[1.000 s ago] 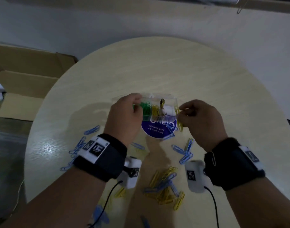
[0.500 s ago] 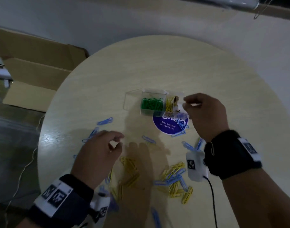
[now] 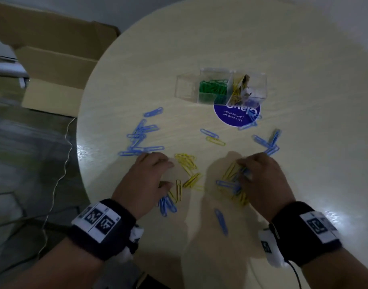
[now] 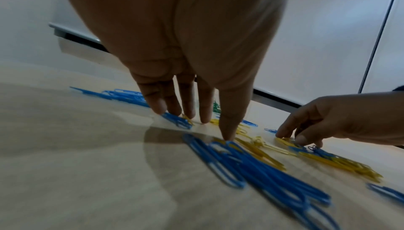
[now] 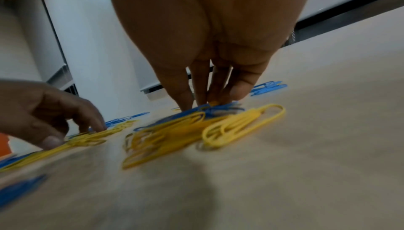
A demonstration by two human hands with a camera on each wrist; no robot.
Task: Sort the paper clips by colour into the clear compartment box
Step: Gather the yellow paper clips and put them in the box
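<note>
The clear compartment box [image 3: 258, 80] stands at the far middle of the round table [image 3: 199, 38]. One cell holds green clips [image 3: 213, 86], the cell beside it yellow clips [image 3: 237, 88], and the left cell [image 3: 185, 86] looks empty. My left hand [image 3: 161, 174] [image 4: 196, 121] rests straight fingertips on the table among blue clips [image 4: 177, 121] and yellow clips [image 3: 187, 163]. My right hand [image 3: 244, 170] [image 5: 212, 98] pinches into a mixed yellow and blue pile [image 3: 231, 176]; a bit of yellow shows between thumb and fingers.
More blue clips lie at the left [image 3: 139, 138], right [image 3: 268, 142] and near edge [image 3: 220, 221]. A round blue sticker [image 3: 237, 116] lies under the box's front. An open cardboard box [image 3: 53, 59] and a cable [image 3: 64, 159] are on the floor to the left.
Both hands have left the box and dropped to the loose clips near the table's front. The left hand went first; the right hand followed from the yellow cell.
</note>
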